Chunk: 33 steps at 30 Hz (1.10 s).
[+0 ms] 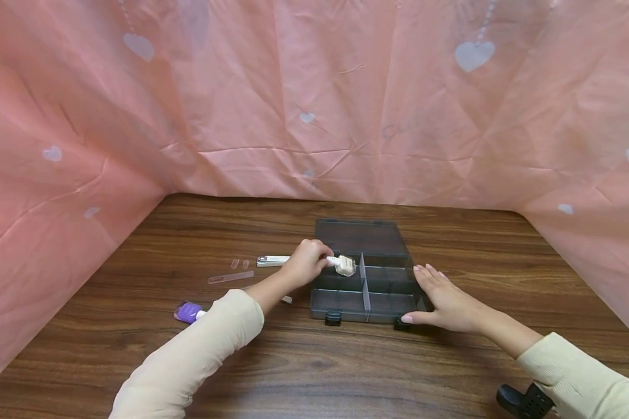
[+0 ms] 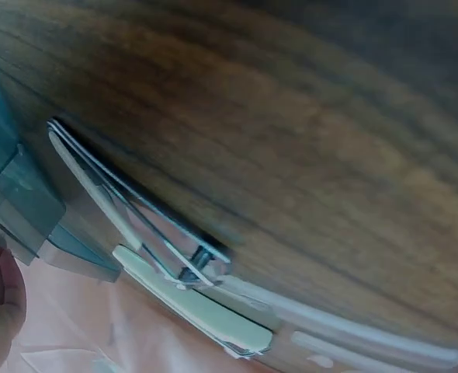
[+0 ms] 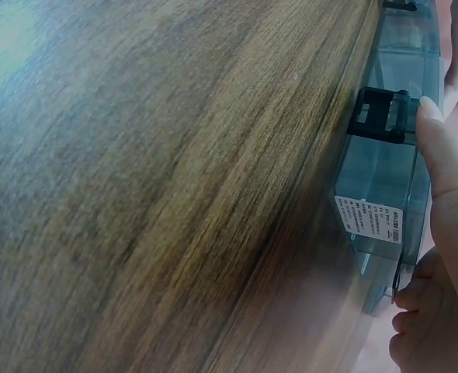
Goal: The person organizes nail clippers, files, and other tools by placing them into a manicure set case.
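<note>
Frame centre: your left hand [image 1: 309, 260], pinching bottle [image 1: 347, 266] (cream-coloured) at box [image 1: 355, 317]. Right of centre: your right hand [image 1: 448, 299], fingers straight, touching box.

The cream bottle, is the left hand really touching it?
Touching: in the head view, the left hand pinches the cream bottle by its white cap.

Pink fabric [image 1: 367, 105] printed with pale hearts [image 1: 474, 56] surrounds a dark wood-grain tabletop [image 1: 230, 227]

bluish glare spots the right wrist view's tabletop [image 3: 175, 171].
</note>
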{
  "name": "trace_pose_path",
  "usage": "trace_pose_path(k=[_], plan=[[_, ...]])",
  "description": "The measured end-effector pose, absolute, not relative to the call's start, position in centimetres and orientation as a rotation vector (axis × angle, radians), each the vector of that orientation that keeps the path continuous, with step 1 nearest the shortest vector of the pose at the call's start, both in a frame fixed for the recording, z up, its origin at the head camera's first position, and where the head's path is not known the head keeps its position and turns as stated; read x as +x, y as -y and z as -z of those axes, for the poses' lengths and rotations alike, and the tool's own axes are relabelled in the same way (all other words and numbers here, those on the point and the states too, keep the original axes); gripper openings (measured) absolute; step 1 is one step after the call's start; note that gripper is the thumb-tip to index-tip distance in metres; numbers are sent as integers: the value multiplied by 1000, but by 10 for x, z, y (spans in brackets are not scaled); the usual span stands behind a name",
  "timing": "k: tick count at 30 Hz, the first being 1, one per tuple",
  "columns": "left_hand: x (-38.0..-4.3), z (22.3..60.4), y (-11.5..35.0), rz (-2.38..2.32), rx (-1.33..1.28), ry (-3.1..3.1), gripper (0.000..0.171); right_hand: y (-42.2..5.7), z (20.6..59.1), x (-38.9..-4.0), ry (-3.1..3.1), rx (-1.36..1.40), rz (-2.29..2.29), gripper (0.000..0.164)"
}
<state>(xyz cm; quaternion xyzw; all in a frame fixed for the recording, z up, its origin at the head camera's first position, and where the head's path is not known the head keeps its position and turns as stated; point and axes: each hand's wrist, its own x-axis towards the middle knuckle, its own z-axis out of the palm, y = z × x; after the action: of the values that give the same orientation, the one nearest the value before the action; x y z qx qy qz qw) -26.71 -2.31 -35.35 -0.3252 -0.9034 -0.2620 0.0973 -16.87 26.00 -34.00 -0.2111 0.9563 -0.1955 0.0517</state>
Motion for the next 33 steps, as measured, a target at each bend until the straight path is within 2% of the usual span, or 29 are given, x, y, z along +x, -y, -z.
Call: trace_pose_path(k=[15,23,27,33], plan=[[-271,345,5,336,-935,2902,8,-260,339,-169,-2918,-655,567,101],[-270,346,3,61,-951,2861,16,-260,340,-169,-2907,-643,574,102],[-270,344,6,101,-975,2839,16,-260,340,-168,-2901,-640,581,102],[-267,334,22,331,-1065,2747,6,-259,340,-169,-2905,-654,567,101]])
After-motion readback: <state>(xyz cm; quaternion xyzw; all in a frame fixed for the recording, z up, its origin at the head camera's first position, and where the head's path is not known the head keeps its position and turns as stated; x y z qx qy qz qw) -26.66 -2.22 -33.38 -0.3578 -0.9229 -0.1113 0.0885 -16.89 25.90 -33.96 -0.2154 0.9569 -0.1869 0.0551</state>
